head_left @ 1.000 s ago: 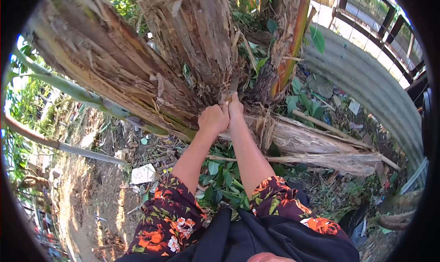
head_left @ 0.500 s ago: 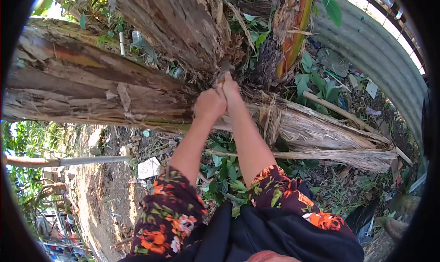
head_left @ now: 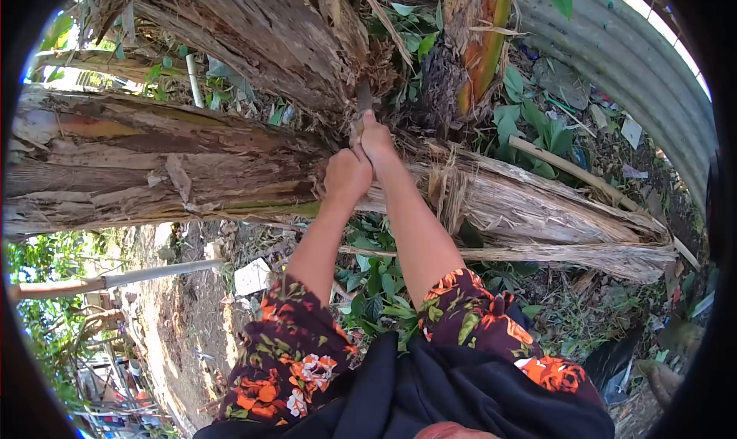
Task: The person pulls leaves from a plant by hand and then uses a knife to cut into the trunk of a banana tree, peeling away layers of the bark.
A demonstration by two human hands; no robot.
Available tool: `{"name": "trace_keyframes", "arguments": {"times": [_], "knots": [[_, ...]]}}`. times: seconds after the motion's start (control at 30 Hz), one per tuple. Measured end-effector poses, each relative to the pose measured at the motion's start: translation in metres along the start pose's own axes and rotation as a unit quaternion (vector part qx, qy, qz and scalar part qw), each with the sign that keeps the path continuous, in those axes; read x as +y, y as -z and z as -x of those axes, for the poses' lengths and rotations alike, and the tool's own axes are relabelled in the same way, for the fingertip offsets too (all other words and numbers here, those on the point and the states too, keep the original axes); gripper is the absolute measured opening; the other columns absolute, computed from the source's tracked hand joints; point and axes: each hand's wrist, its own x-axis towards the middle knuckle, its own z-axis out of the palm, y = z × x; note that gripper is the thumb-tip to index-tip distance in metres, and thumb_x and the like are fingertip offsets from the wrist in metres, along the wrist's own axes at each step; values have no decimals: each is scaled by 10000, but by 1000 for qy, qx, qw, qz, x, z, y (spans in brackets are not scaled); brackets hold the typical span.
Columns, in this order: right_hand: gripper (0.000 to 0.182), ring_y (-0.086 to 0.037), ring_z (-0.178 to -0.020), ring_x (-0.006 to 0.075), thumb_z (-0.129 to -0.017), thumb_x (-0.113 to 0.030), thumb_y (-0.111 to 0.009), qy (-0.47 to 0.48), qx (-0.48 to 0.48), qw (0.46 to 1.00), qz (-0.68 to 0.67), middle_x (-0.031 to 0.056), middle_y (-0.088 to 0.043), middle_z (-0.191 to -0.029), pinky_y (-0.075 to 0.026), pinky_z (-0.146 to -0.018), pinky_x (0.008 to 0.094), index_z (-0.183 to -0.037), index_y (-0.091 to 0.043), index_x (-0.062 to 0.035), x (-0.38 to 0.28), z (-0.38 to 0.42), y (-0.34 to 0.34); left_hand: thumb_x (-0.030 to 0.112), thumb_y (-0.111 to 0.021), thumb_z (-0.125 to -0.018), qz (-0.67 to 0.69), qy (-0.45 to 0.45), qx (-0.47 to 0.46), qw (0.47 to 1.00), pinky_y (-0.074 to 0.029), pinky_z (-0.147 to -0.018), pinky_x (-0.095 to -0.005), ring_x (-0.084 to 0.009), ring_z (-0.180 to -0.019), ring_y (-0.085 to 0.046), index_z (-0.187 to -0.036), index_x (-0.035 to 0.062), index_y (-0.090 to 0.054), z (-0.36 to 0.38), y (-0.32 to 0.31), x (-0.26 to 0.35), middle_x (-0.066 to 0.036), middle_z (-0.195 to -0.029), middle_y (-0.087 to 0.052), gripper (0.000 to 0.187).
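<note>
Both my hands grip the handle of a blade tool (head_left: 364,95), one close behind the other. My left hand (head_left: 347,175) is closed at the rear of the handle, and my right hand (head_left: 374,138) is closed nearer the blade. The metal blade points away from me, and its far end meets the frayed base of a thick brown trunk (head_left: 292,43). Beneath my hands, a second peeling trunk (head_left: 153,162) lies across the view. Much of the handle is hidden by my fingers.
A split, dry stalk (head_left: 553,208) extends right. Another stem (head_left: 484,39) with an orange-green side stands beyond my hands. Corrugated sheeting (head_left: 629,62) curves along the right. A pole (head_left: 161,273) enters from the left, near a white block (head_left: 252,278). Leaves and litter cover the ground.
The view has shifted slightly. My hands stay closed around the handle, and more of the blade shows beyond my right hand than before.
</note>
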Motion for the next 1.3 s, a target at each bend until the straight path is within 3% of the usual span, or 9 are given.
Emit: {"name": "trace_keyframes", "arguments": {"times": [0.13, 0.2, 0.33, 0.5, 0.67, 0.83, 1.07, 1.13, 1.3], "knots": [[457, -466, -452, 175, -900, -395, -335, 120, 59, 978, 158, 64, -483, -547, -401, -460, 319, -685, -490, -23, 12, -13, -9, 357, -286, -873, 4, -21, 4, 1000, -419, -733, -476, -442, -787, -542, -760, -71, -598, -8, 8, -7, -295, -771, -562, 541], [460, -476, -466, 179, -901, -383, -326, -10, -4, 999, -34, 85, -500, -566, -398, -470, 333, -694, -496, -10, 5, 22, -9, 350, -282, -874, 9, -17, -36, 999, -415, -735, -477, -444, -784, -540, -768, -71, -597, 12, 6, -22, -296, -758, -558, 536], [486, -506, -432, 283, -901, -349, -325, 138, 91, 971, 173, 158, -486, -489, -383, -468, 393, -684, -497, 51, 22, 43, -16, 361, -283, -875, 36, -79, 29, 996, -400, -734, -491, -451, -787, -532, -735, -59, -604, 24, -5, -45, -306, -743, -546, 547], [449, -523, -463, 256, -899, -327, -343, 171, 110, 963, 174, 134, -486, -483, -376, -451, 380, -668, -487, 29, 22, 21, -23, 394, -283, -874, 43, 26, -35, 998, -400, -756, -480, -449, -811, -530, -760, -98, -584, -9, -2, -51, -298, -770, -556, 588], [434, -457, -489, 160, -890, -369, -356, 26, 20, 999, 15, 64, -484, -576, -383, -491, 330, -661, -481, -22, 11, 34, -13, 409, -289, -871, 48, 13, -20, 999, -402, -767, -473, -441, -819, -538, -768, -107, -585, 15, 1, -31, -309, -772, -555, 604], [441, -462, -478, 164, -885, -373, -373, 52, 44, 992, 109, 57, -483, -564, -383, -464, 330, -649, -471, -14, 31, 22, -10, 423, -292, -868, 86, -15, -20, 996, -402, -776, -471, -442, -838, -537, -776, -95, -599, 20, -1, -36, -317, -805, -555, 609], [439, -461, -470, 175, -889, -379, -359, 37, 62, 995, 65, 54, -483, -561, -384, -463, 337, -647, -468, -29, 19, 14, -21, 425, -285, -858, 19, 38, -29, 999, -407, -788, -464, -434, -889, -528, -806, -97, -595, 8, 20, -22, -312, -867, -555, 609], [432, -434, -451, 173, -890, -392, -361, -67, -2, 996, -57, 43, -451, -543, -368, -444, 324, -640, -459, -55, 15, 19, -6, 423, -289, -856, 0, 28, -24, 999, -407, -788, -463, -436, -886, -528, -801, -98, -594, 21, 18, -11, -321, -858, -550, 606], [422, -395, -410, 164, -890, -378, -390, -41, -5, 999, 33, 39, -430, -532, -342, -421, 316, -633, -458, -50, 42, 28, -9, 423, -277, -858, 10, -20, -18, 1000, -405, -785, -461, -443, -876, -526, -798, -102, -590, 27, -7, -48, -333, -842, -543, 614]]}}
